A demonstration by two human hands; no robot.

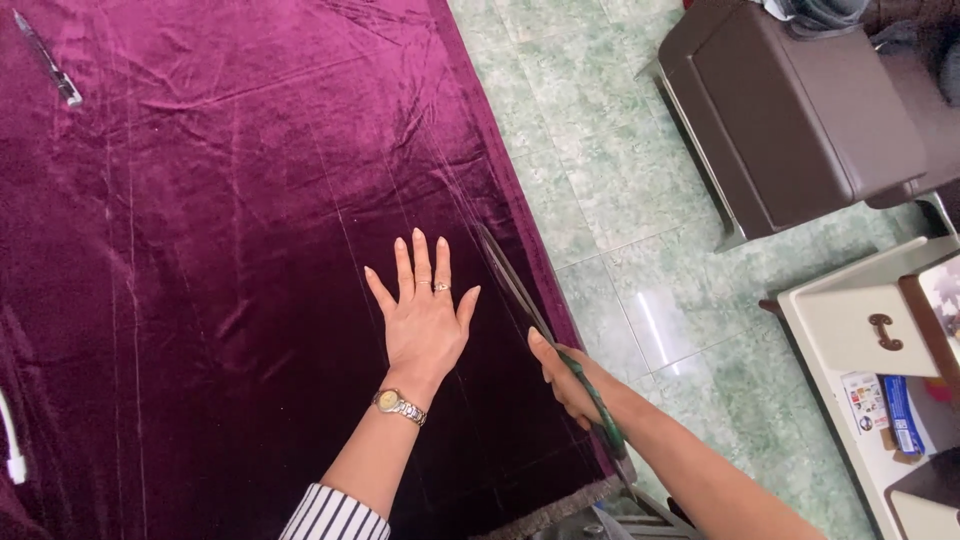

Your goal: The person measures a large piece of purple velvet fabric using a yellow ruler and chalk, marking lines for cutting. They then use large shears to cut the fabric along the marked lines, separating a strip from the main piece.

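A large sheet of dark purple velvet cloth point(220, 200) covers the table, marked with faint chalk lines. My left hand point(423, 310) lies flat on it with the fingers spread, wearing rings and a gold wristwatch. To its right, my right hand point(568, 380) grips green-handled scissors point(525, 300). Their long blades lie along the cloth near its right edge, pointing away from me.
A pen point(48, 60) lies on the cloth at the far left. Right of the table is green tiled floor point(620, 200), with a dark brown chair point(790, 110) at the back and a cream cabinet point(870, 330) holding small boxes at the right.
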